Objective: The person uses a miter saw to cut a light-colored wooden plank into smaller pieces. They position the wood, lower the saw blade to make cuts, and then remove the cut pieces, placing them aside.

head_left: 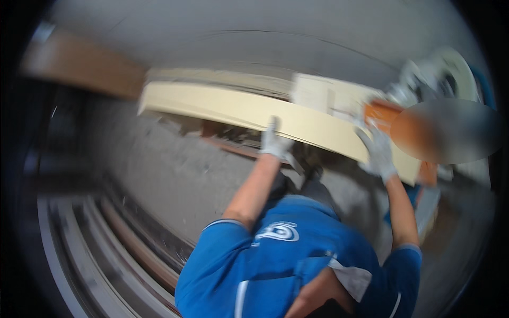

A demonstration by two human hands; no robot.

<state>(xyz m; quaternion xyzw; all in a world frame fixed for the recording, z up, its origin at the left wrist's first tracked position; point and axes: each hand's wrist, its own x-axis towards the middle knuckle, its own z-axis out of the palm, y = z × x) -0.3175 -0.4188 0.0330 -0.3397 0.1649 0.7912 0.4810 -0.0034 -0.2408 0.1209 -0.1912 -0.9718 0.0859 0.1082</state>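
Nearest us, our blue shirt (313, 238) fills the lower middle, its bottom part cut off by the frame. Ahead of it we reach out with both hands gloved. Our left hand (275, 142) is at the near edge of the cream board (222, 107), around its middle, one finger stretched over the top face; we cannot tell whether it pinches, since any grip beneath is hidden. Our right hand (378, 151) lies spread on the board toward its right end, thumb apart from the fingers. The board is in front of us, its long axis running crosswise, the left end pointing away and the right end slanting back toward us; the fisheye bends its edges. Its underside is out of sight, and the dark clutter (246, 139) just past its near edge is too blurred to name. Beyond the board, a pale block (313, 93) shows partly, an orange thing (379, 112) is half covered by a smeared oval, and a brown panel (87, 63) at far left is streaked by blur.
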